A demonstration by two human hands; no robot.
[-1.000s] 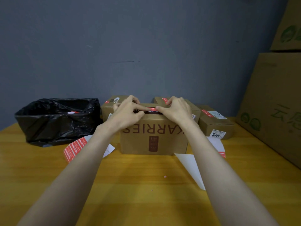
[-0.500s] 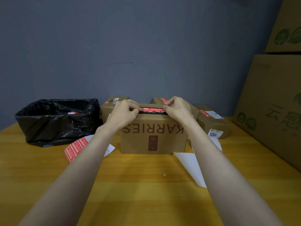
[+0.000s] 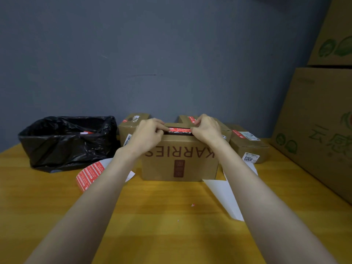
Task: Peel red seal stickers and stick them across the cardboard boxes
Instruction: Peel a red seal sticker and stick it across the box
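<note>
A plain grey-blue wall (image 3: 152, 54) stands behind a yellow wooden table (image 3: 162, 235).

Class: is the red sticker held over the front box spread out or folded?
Spread out: the sticker stretches straight along the top of the box, with the left hand and right hand pinching its ends.
</note>
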